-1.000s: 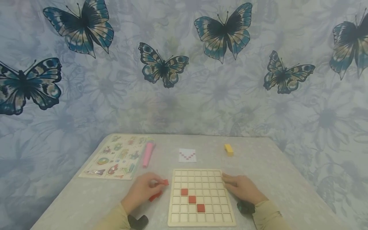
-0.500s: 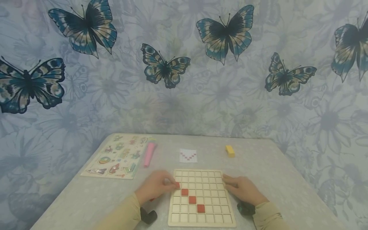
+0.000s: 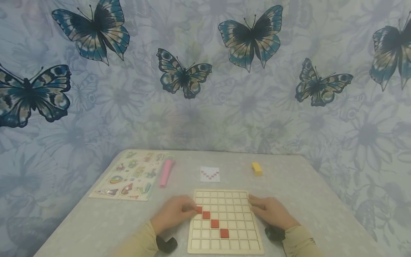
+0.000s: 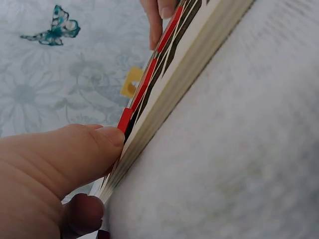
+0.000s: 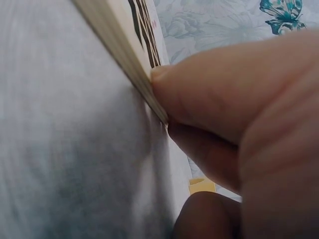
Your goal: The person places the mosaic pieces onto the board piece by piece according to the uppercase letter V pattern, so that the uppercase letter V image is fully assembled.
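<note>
A pale wooden grid board [image 3: 194,246] lies flat on the table with several square red tiles in it. My left hand [image 3: 174,213] pinches a red tile [image 3: 199,210] at the board's left rim. That tile is level with the leftmost column, and whether it is fully seated is hidden by the fingers. Three other red tiles run diagonally down from it, with one red tile [image 3: 214,223] in the middle. My right hand [image 3: 273,211] touches the board's right edge with fingers fairly straight. The right wrist view shows its thumb [image 5: 174,89] against the rim.
A small white card [image 3: 210,174] with a V of coloured squares lies behind the board. Further right stands a yellow block [image 3: 257,169]. A pink cylinder [image 3: 165,173] lies beside a picture puzzle board [image 3: 93,195] at the left. A butterfly-patterned wall closes off the back.
My left hand has moved right from beside the board to its left rim, bringing the red tile over the leftmost column, then slightly nearer. My right hand has stayed put.
</note>
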Demonstrator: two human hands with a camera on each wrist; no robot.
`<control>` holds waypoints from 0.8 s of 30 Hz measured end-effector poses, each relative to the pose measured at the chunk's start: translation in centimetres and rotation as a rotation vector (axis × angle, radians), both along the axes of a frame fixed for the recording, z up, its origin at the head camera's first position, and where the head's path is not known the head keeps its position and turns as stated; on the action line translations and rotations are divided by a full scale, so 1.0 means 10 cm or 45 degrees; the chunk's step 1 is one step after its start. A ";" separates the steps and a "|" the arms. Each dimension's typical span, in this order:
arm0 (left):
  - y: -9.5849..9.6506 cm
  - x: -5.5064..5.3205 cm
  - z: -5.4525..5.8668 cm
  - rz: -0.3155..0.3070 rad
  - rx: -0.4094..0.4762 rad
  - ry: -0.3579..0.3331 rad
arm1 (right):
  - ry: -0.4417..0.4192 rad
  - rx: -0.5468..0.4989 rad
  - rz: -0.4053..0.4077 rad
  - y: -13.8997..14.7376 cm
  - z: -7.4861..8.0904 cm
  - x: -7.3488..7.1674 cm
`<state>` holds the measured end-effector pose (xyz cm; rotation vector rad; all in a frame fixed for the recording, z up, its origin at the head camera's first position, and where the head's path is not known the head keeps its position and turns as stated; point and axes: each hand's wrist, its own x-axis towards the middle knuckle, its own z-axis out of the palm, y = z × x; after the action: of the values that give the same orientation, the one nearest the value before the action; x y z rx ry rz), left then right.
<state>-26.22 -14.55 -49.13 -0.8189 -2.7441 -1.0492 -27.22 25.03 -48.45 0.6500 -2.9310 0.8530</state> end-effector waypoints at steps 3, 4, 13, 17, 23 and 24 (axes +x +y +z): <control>0.00 0.02 0.02 0.024 0.000 0.007 | 0.015 0.012 0.007 -0.01 0.03 0.01; 0.00 0.02 0.02 0.033 0.001 0.009 | 0.021 0.016 0.009 -0.02 0.04 0.01; 0.01 0.02 0.03 0.049 0.033 0.029 | -0.024 0.010 -0.015 -0.04 0.08 0.05; 0.01 0.01 0.03 0.057 0.013 0.053 | -0.012 -0.003 -0.012 -0.04 0.08 0.06; 0.02 -0.01 0.01 0.075 -0.035 0.091 | 0.001 0.009 -0.012 -0.04 0.08 0.07; 0.02 -0.01 0.01 0.077 -0.036 0.097 | 0.004 0.012 -0.010 -0.04 0.08 0.07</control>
<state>-26.33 -14.37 -49.05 -0.7577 -2.7077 -0.9498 -26.54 24.61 -47.67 0.6394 -2.9344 0.8366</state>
